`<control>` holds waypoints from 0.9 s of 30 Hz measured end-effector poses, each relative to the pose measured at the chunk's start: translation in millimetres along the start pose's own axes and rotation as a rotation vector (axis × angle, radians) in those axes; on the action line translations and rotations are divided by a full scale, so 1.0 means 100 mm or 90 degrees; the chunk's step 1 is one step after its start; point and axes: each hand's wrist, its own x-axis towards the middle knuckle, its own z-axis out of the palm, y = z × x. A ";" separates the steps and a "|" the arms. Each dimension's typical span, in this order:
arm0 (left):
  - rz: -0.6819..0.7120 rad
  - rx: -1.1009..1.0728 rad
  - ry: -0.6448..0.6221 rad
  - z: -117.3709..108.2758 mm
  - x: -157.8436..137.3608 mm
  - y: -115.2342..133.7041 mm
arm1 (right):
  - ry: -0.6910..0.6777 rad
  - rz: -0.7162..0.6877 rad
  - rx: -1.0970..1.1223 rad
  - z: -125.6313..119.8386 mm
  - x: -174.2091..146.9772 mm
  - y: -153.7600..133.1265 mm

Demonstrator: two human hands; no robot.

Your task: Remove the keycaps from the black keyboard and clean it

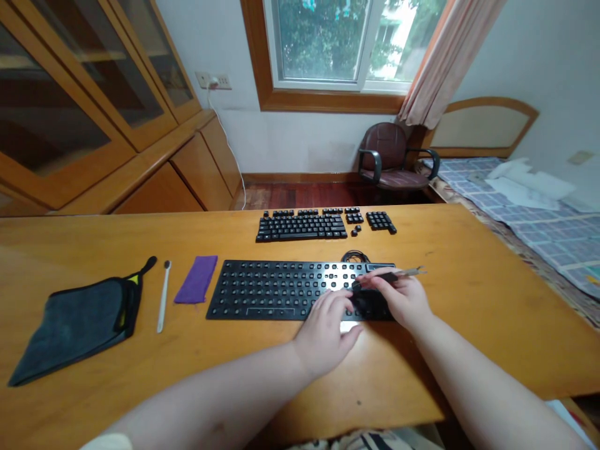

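Note:
A black keyboard (269, 294) with its keycaps off lies flat on the wooden table, rows of bare switches showing. My left hand (325, 334) rests over its front edge, fingers stretched onto the right half and thumb apart. Above the right end of the board, my right hand (405, 300) pinches a small black-handled brush (389, 277). Its dark head points left, close to the switches, and its thin pale forked end sticks out to the right. My hands and their shadow hide part of the number-pad area.
Removed black keycaps (302, 226) lie in keyboard order along the far table edge. A coiled cable (355, 256) sits behind the keyboard. To the left are a purple cloth (197, 279), a white toothbrush (164, 297) and a folded grey cloth (79, 325). A chair (387, 156) stands beyond.

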 end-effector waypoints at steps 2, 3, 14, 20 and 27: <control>-0.059 -0.110 0.061 -0.01 0.06 -0.03 | -0.020 0.030 0.016 0.05 -0.02 -0.01; -0.086 -0.156 0.079 -0.01 0.09 -0.05 | -0.031 0.035 0.019 0.07 -0.03 -0.02; -0.163 -0.285 0.110 0.03 0.16 -0.12 | -0.083 -0.030 -0.046 0.13 -0.05 -0.09; -0.170 -0.253 0.118 -0.03 0.17 -0.09 | -0.110 -0.087 -0.112 0.10 -0.03 -0.03; -0.181 -0.220 0.122 -0.07 0.19 -0.06 | -0.144 -0.167 -0.116 0.10 -0.01 -0.06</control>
